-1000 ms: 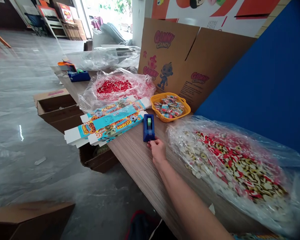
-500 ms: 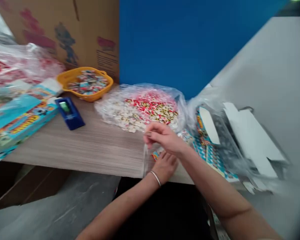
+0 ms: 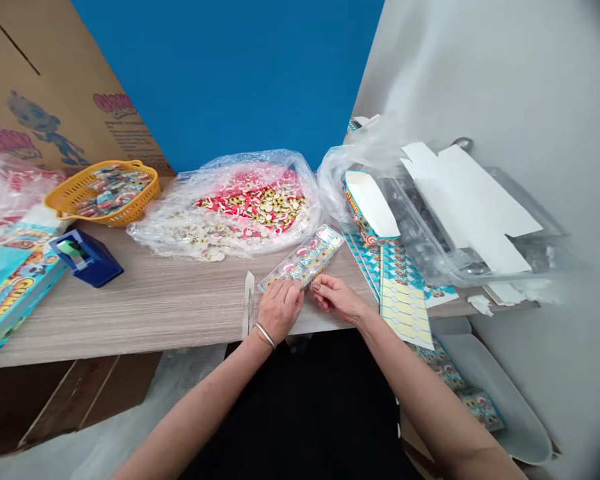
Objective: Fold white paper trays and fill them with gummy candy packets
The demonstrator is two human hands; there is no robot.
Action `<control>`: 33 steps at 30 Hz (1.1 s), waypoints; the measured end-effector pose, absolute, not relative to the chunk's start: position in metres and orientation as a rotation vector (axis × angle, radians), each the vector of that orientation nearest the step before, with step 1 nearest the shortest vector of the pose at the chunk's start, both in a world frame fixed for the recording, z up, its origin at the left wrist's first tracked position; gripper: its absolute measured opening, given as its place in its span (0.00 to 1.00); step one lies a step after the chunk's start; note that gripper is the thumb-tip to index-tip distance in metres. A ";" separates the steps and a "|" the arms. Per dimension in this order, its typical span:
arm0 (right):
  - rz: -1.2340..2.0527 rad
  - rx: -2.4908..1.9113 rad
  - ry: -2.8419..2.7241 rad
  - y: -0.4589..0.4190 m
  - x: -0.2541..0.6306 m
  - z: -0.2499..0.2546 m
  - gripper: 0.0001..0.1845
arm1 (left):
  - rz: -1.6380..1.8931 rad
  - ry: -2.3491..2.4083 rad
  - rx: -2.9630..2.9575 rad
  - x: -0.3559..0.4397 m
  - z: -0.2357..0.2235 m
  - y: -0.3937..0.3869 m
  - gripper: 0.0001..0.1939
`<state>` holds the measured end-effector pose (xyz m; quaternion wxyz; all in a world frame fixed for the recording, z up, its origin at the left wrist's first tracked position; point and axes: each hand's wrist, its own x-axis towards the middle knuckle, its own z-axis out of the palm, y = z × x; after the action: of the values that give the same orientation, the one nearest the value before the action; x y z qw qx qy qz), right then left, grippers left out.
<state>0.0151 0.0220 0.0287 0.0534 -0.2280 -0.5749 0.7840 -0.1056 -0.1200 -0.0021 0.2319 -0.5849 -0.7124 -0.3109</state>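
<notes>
A long clear plastic blister pack with a printed blue pattern and small candy-like pieces lies slanted on the table. My left hand bends its fingers over the pack's near end and holds it there. Close beside it, my right hand is closed in a pinch at the pack's near right edge; what sits between its fingertips is too small to make out. Left of the pack rests a narrow pale strip-like item. Printed sticker sheets lie to the right of my right hand.
Behind the pack spreads a clear bag of small red, white and yellow pieces. Leftward are a blue tape dispenser, a yellow basket of small packets and a printed box. A printed carton and plastic trays stand right.
My view has turned to the right. The right hand, raised above the left before, has come down beside it at the pack's edge, and the pack now shows in full length.
</notes>
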 end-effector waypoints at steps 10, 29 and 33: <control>2.435 -0.625 -1.720 0.023 0.013 0.014 0.26 | -0.773 -1.964 -1.694 -0.109 -0.004 -0.123 0.24; 1.084 -1.022 -2.628 0.021 0.001 0.007 0.20 | -0.735 -2.015 -1.730 -0.110 -0.002 -0.124 0.17; 0.770 -1.062 -2.869 0.019 0.003 0.022 0.15 | -0.767 -1.978 -1.772 -0.112 0.000 -0.125 0.17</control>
<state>0.0032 0.0190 0.0219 -0.0065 -0.3368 -0.9094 0.2439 -0.1123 -0.1248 0.0000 0.1875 -0.6297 -0.7029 -0.2724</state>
